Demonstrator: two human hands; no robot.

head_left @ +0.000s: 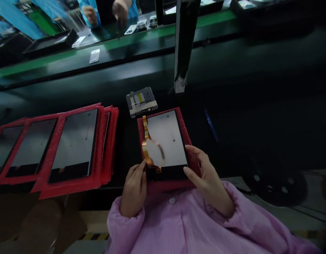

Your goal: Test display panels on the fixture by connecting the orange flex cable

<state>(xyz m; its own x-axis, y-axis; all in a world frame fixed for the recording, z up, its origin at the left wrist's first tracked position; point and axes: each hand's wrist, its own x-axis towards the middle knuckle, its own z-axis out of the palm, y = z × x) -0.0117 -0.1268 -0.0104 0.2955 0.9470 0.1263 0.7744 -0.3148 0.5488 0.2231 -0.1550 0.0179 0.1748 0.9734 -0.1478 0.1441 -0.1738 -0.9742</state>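
A flat display panel (167, 137) with a pale grey back lies on a red bubble-wrap sheet (184, 123) before me. Along its left side runs an orange ribbon cable (145, 148), curling over the panel. My left hand (133, 188) is closed at the panel's lower left corner, its fingertips pinching the lower part of the cable. Against the right edge rests my right hand (205, 176), thumb and fingers apart and touching the panel and the wrap. Just behind the panel sits a small grey metal-framed module (142, 101) with yellow and white strips.
Several similar panels (74, 141) lie on stacked red bubble wrap at left. A blue pen (211, 125) is at right. A dark post (185, 46) rises behind. Across the green-edged bench, a person's hands (120, 12) are blurred; a white card-like piece (94, 56) lies nearer.
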